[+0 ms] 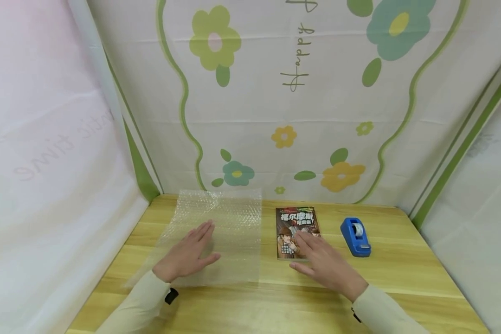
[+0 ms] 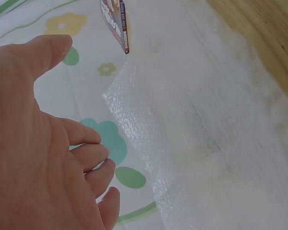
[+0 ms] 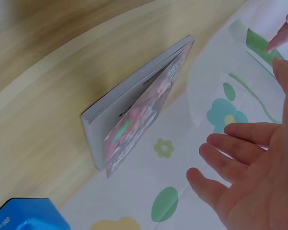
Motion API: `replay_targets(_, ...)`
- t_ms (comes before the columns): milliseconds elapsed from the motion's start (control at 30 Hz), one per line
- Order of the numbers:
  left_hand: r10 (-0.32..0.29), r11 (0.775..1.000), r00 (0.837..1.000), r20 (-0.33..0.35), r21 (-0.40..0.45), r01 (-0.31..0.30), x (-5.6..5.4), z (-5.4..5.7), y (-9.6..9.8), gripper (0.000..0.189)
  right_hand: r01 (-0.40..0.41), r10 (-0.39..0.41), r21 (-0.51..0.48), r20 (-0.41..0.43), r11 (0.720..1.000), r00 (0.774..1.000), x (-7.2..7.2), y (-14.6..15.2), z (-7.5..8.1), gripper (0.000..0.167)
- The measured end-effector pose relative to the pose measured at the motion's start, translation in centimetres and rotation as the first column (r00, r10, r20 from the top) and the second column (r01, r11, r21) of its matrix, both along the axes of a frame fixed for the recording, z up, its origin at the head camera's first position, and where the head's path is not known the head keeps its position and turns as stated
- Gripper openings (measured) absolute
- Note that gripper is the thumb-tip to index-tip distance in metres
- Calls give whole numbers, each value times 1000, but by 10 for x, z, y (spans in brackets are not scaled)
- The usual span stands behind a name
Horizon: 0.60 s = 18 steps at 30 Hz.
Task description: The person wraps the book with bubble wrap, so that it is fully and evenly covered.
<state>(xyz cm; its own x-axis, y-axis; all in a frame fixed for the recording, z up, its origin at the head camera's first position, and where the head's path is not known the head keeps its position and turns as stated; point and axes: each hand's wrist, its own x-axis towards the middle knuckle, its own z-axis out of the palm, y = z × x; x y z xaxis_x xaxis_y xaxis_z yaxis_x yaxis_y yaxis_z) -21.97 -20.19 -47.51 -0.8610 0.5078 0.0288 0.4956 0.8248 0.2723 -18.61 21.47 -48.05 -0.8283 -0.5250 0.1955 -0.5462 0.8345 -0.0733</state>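
Note:
A sheet of clear bubble wrap (image 1: 229,250) lies on the left half of the table, its far end reaching the back cloth. Over it hovers my left hand (image 1: 188,253), fingers straight and thumb spread, holding nothing. To the right of the wrap lies a paperback book (image 1: 287,236) with an illustrated cover and white Chinese lettering. My right hand (image 1: 327,264) is above the book's lower right part and hides that corner in the head view; its fingers are extended with nothing in them. In the right wrist view the book's front cover (image 3: 146,112) stands slightly lifted from its pages.
A blue tape dispenser (image 1: 356,237) with a roll of tape stands right of the book. The wooden table (image 1: 229,311) is bounded by a flower-printed cloth (image 1: 242,102) at the back and by hanging cloths on both sides.

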Motion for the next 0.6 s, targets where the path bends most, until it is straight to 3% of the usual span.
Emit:
replay_targets(133,-9,1000,1000,9,-1,9,-2,0,-4,88,-39,39,-31,9,999,999,-3,-10,2,78)
replay_targets(433,-57,998,997,54,26,55,-3,9,-12,83,-25,49,-117,205,993,978,-10,-31,11,78)
replay_targets(600,-54,999,995,86,7,54,-5,11,-19,83,-38,74,-138,260,990,963,-13,-43,11,77)
